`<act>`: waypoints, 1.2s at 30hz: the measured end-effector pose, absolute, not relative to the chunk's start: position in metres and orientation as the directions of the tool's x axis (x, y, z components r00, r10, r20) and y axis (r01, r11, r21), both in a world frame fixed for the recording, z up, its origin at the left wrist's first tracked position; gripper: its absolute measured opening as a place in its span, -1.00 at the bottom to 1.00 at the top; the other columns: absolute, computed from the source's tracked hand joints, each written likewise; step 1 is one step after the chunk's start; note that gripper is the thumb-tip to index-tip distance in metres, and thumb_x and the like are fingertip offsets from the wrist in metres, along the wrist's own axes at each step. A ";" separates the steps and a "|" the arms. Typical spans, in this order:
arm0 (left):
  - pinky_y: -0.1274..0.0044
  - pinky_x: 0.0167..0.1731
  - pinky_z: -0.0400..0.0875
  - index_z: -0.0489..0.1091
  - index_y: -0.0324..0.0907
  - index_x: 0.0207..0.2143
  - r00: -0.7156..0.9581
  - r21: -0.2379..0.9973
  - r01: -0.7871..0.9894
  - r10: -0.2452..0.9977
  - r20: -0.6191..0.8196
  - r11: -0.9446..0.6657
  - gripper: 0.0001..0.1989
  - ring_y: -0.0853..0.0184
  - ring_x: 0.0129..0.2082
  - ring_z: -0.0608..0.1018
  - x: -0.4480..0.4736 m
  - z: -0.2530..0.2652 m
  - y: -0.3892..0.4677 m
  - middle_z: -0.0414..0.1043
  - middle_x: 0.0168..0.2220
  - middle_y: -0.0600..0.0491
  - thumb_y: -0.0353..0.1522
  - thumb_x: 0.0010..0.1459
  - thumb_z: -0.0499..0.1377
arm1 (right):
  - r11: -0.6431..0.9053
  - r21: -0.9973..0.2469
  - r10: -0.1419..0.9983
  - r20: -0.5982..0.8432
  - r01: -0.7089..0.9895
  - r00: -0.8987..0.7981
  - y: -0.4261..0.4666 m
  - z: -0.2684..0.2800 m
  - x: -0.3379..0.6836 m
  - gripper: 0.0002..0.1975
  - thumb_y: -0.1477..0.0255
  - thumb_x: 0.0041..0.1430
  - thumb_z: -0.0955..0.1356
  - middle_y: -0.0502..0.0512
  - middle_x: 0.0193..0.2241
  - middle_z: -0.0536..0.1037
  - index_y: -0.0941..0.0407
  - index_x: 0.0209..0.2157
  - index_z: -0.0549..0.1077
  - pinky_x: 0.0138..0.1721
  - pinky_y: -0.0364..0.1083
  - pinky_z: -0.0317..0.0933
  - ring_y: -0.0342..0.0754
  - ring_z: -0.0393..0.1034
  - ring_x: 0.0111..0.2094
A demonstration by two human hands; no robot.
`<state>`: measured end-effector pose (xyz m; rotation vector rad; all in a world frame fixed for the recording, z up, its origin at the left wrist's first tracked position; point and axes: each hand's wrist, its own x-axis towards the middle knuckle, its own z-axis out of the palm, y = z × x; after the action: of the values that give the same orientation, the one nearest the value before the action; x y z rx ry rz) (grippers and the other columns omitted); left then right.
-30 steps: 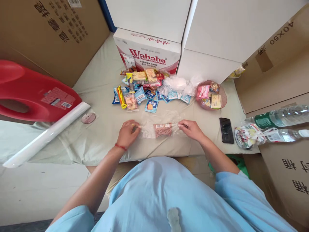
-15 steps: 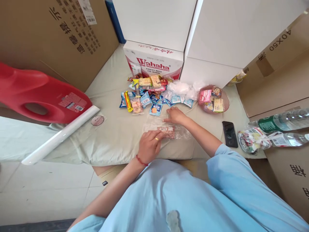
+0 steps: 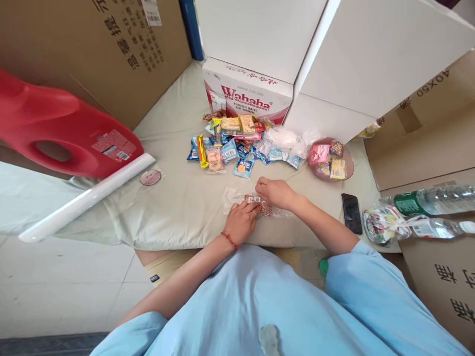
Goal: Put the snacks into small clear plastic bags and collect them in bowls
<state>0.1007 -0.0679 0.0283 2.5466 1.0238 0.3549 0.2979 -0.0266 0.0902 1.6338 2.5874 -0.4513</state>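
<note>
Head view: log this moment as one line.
left hand: on reddish packet; right hand: at packet; clear film: flanking packet; snack pile: beyond

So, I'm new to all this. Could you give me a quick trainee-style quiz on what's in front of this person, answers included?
1. True or false: the right hand is inside the pink bowl.
2. Which wrist wears the red bracelet?
3. Fill in the brand: the box behind the snack pile reads "____".

Key
1: False; it is by the small reddish packet.
2: The left.
3: Wahaha.
</note>
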 end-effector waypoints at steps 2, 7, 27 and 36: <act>0.26 -0.14 0.32 0.53 -0.06 0.09 0.696 0.471 0.597 0.711 0.099 -0.650 -0.61 0.12 -0.01 0.54 0.099 0.026 -0.068 0.58 0.10 -0.03 -0.46 0.32 0.06 | 0.458 -0.143 0.850 -0.217 0.877 -0.479 -0.050 0.086 0.292 -0.80 0.38 0.46 0.26 0.15 -0.07 0.53 0.08 -0.08 0.52 -0.38 -0.12 0.02 -0.04 0.39 -0.26; 0.25 0.04 0.41 0.59 -0.03 -0.02 0.678 0.723 0.433 0.723 0.132 -0.538 -0.57 0.16 0.02 0.59 0.073 0.007 -0.064 0.61 0.06 0.00 -0.49 0.19 0.05 | 0.460 -0.146 0.874 -0.096 0.876 -0.476 -0.093 0.046 0.285 -0.74 0.43 0.50 0.20 0.12 -0.06 0.55 0.06 -0.02 0.51 -0.28 -0.12 0.16 -0.01 0.41 -0.14; 0.43 -0.13 0.53 0.53 -0.15 -0.20 0.482 0.836 0.468 0.876 0.031 -0.287 -0.79 0.28 -0.21 0.60 0.103 0.055 -0.046 0.57 -0.19 -0.01 -0.30 0.26 0.11 | 0.364 -0.549 0.911 0.042 0.752 -0.410 -0.117 0.037 0.276 -0.49 0.59 0.37 0.20 0.15 0.22 0.47 -0.01 0.24 0.45 0.32 0.22 0.15 0.08 0.28 0.25; 0.13 0.13 0.38 0.44 -0.26 0.17 0.697 0.454 0.631 0.717 0.023 -0.629 -0.53 0.00 0.20 0.43 0.121 0.034 -0.072 0.42 0.24 -0.21 -0.47 0.22 0.08 | -0.129 -0.624 0.965 0.098 0.771 0.241 -0.130 0.041 0.341 -0.62 0.24 0.38 0.30 0.29 0.07 0.54 0.10 0.12 0.50 0.12 0.14 0.33 0.15 0.38 0.11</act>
<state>0.1209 -0.0718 0.0343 2.4920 1.0443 0.2806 0.3408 -0.1304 0.0411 2.8553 2.3104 -0.6544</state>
